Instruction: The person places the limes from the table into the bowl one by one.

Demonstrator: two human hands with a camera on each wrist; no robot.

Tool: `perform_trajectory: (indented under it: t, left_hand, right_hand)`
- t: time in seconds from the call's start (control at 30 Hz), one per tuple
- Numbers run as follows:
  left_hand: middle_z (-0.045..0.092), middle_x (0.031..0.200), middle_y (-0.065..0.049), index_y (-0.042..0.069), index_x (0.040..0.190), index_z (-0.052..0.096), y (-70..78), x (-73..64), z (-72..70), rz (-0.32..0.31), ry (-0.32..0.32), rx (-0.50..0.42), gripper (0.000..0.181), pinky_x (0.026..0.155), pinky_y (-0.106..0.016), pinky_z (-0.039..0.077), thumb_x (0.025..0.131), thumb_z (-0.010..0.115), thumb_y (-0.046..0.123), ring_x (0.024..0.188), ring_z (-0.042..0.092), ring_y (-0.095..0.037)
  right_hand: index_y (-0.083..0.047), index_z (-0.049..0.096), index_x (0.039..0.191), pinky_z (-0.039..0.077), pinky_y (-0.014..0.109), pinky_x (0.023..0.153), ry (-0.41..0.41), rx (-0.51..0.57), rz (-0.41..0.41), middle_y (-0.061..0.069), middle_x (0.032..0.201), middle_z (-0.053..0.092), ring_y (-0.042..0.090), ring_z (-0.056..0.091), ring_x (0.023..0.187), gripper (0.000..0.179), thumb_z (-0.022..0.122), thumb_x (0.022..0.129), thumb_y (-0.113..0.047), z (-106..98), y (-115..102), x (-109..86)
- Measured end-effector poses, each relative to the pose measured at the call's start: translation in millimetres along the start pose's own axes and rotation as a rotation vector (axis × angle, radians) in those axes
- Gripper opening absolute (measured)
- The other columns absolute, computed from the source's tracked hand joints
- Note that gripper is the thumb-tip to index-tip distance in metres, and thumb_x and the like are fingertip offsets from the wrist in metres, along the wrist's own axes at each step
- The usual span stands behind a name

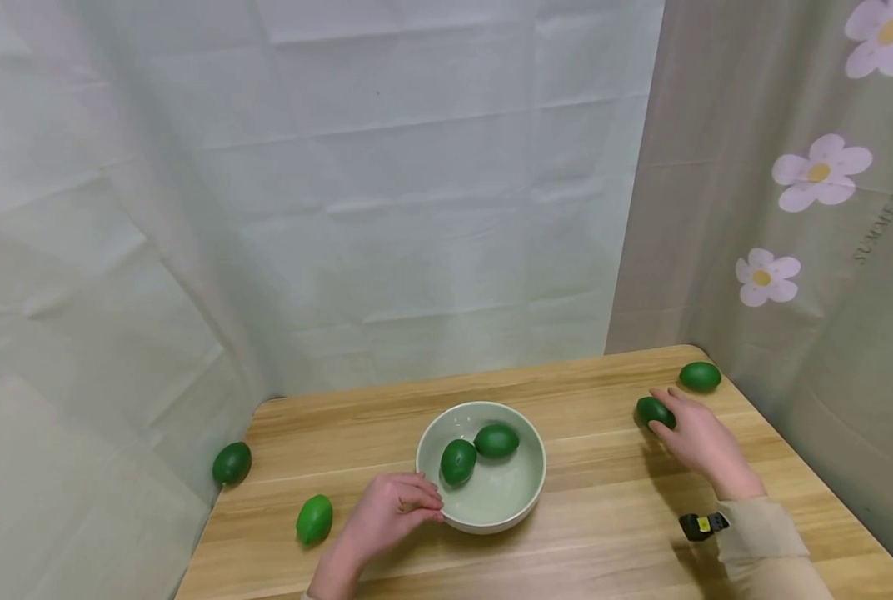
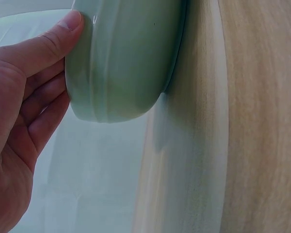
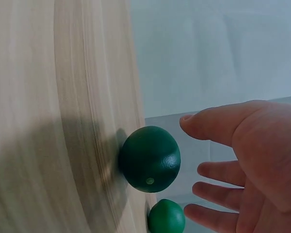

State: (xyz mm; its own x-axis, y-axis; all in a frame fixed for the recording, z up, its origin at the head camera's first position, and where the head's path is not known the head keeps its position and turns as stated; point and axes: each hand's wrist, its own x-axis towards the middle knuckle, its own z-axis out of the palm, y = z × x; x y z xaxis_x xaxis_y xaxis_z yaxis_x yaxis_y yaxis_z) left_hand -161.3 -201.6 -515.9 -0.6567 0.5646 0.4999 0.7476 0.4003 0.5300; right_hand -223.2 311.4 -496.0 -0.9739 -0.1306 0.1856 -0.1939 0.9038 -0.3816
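Observation:
A pale green bowl [image 1: 505,492] stands on the table with two dark green limes [image 1: 457,462] lying in it. My left hand [image 1: 390,510] holds the bowl's left rim; in the left wrist view its thumb and fingers [image 2: 44,46] are at the bowl's edge [image 2: 121,63]. At the right, my right hand [image 1: 692,433] hovers over another dark green lime [image 1: 655,411]. In the right wrist view, that lime [image 3: 150,160] rests on the wood, apart from the spread thumb and fingers of the hand [image 3: 247,170].
One more lime [image 1: 700,377] lies near the table's far right corner. A dark lime [image 1: 232,463] sits at the left edge, and a brighter green lime [image 1: 315,519] lies left of my left hand. Pale curtains [image 1: 431,208] hang behind the wooden table [image 1: 581,533].

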Motion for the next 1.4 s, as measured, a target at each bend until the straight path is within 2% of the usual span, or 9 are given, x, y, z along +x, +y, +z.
perform_trajectory:
  t: [0.17,0.47,0.7,0.93,1.13,1.4]
  left_hand:
    - [0.081,0.093,0.0,0.008,0.09,0.085,-1.2,-1.1,0.8,0.009,0.004,-0.001,0.014,0.099,-0.049,0.062,0.079,0.093,0.005,0.094,0.076,-0.01]
    - [0.08,0.095,0.005,0.009,0.091,0.086,-1.3,-1.2,-0.1,-0.014,-0.001,0.008,0.014,0.102,-0.045,0.061,0.079,0.093,0.006,0.095,0.076,-0.009]
    - [0.081,0.094,0.001,0.008,0.091,0.086,-1.7,0.4,-3.5,0.004,0.015,0.021,0.013,0.103,-0.042,0.06,0.08,0.093,0.006,0.094,0.076,-0.01]
    - [0.08,0.096,0.007,0.01,0.092,0.086,-3.6,-3.9,1.8,0.018,-0.002,0.015,0.012,0.101,-0.044,0.062,0.082,0.092,0.008,0.094,0.075,-0.007]
    - [0.08,0.095,0.004,0.01,0.091,0.086,-2.7,-8.9,5.1,0.008,-0.004,0.003,0.012,0.102,-0.047,0.061,0.081,0.092,0.007,0.095,0.075,-0.007]
    - [0.081,0.095,0.002,0.009,0.092,0.086,-3.0,-3.6,3.1,0.004,0.002,-0.009,0.012,0.103,-0.048,0.06,0.081,0.092,0.007,0.095,0.075,-0.008]
  right_hand:
    - [0.002,0.052,0.152,0.046,0.081,0.099,-0.017,-0.01,0.005,0.045,0.151,0.042,0.065,0.048,0.132,0.06,0.073,0.101,-0.02,1,0,3.9]
    - [0.003,0.051,0.153,0.046,0.08,0.101,-0.036,-0.016,0.003,0.046,0.152,0.041,0.066,0.047,0.133,0.06,0.072,0.101,-0.02,4,-4,9.5]
    - [0.003,0.05,0.155,0.045,0.081,0.103,-0.042,-0.005,0.003,0.045,0.153,0.04,0.066,0.045,0.134,0.061,0.071,0.101,-0.02,5,-9,13.2]
    - [0.003,0.054,0.151,0.048,0.08,0.098,0.001,-0.035,-0.009,0.045,0.149,0.044,0.064,0.049,0.131,0.059,0.074,0.1,-0.019,5,-5,9.0]
    - [0.003,0.055,0.15,0.048,0.079,0.098,-0.006,-0.031,-0.01,0.045,0.148,0.046,0.064,0.05,0.13,0.058,0.073,0.1,-0.019,10,-6,3.5]
    - [0.002,0.054,0.151,0.048,0.081,0.098,0.0,-0.028,0.003,0.044,0.149,0.045,0.064,0.048,0.133,0.057,0.071,0.101,-0.019,11,-8,10.7]
